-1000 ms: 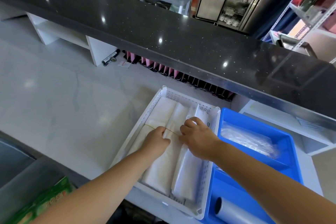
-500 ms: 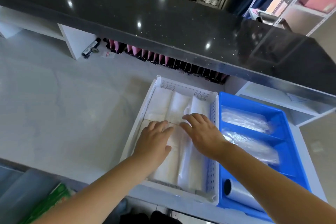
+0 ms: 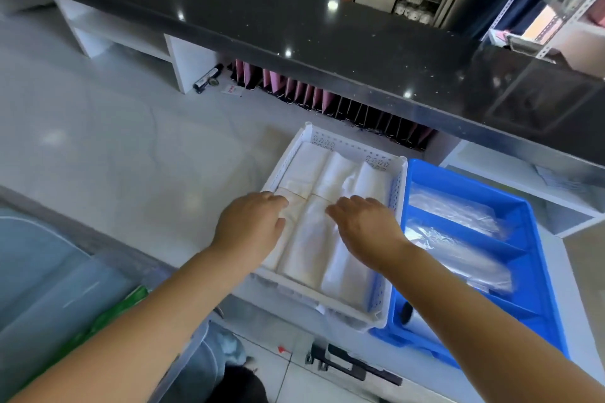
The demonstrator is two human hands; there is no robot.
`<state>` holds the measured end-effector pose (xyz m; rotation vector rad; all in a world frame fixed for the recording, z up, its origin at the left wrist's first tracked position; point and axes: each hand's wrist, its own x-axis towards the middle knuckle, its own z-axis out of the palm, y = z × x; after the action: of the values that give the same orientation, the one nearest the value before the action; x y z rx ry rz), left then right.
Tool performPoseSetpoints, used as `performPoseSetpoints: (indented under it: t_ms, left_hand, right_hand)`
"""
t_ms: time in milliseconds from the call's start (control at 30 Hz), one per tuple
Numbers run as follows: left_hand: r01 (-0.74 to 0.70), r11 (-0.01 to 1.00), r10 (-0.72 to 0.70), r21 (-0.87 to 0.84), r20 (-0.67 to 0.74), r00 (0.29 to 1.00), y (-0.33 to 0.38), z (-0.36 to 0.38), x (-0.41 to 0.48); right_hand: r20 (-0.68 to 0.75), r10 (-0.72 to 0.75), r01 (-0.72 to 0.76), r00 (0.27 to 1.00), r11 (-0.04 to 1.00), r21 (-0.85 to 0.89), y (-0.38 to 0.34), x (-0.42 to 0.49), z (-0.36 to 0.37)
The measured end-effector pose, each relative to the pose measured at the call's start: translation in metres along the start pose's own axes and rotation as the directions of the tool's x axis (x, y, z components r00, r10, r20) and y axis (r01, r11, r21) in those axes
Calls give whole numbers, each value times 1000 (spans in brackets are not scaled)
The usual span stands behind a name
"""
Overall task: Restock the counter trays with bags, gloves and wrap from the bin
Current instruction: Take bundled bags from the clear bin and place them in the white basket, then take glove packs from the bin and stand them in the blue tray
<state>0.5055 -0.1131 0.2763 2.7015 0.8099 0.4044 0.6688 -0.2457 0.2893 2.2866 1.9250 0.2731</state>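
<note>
A white perforated tray [image 3: 397,180] sits on the pale counter and holds several folded white plastic bags [image 3: 311,239] laid side by side. My left hand [image 3: 250,226] rests flat on the left stack, fingers relaxed. Over the right stack my right hand [image 3: 363,226] lies palm down with its fingers spread, touching the bags. To the right stands a blue divided tray [image 3: 530,239] with clear plastic packs [image 3: 458,249] in its compartments and a roll of wrap [image 3: 415,321] at its near end.
A dark raised countertop [image 3: 294,26] overhangs the back. Pink and black folders [image 3: 311,95] and a marker [image 3: 208,78] lie under it. A clear bin [image 3: 49,288] with a green package [image 3: 108,321] is at the lower left. White shelf cubbies [image 3: 523,180] stand right.
Both hands drew back a little toward me along the bags and spread apart. The left hand went from pinching the bags to lying flat. The camera view shifted.
</note>
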Motion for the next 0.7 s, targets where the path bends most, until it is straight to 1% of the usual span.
performPoseSetpoints:
  t_ms: [67,200,267,367,500,600,700]
  left_hand:
    - [50,998,-46,46,-68,997,-5,-15,-23]
    - [214,968,-201,128,-106,974,-22,-42,-77]
    - [309,938,-291,155,-126,948,-33,-55,-108]
    - [440,884,-417,154,-163,894,-55,-71,-156]
    - [592,793,-572,142,-158,805,-98,-86,-218]
    - [680,723,-665,118,-147,733,-134,-89,-261]
    - [733,668,-726,127,-108,679,-170,-82,-298]
  right_hand:
    - [-20,-61,60,998,998,-32,-19,-2,-15]
    - [-115,-184,185,976,983,3,-70,-3,-34]
    - [-163,-252,262,954,964,42,-97,-4,-40]
    - [-184,-350,365,919,929,56,-139,-3,-42]
    - [-175,-459,474,871,879,53,-195,3,-36]
    - [-124,-507,518,853,852,77,-237,11,-26]
    - [-52,-531,533,846,835,134,-280,21,-11]
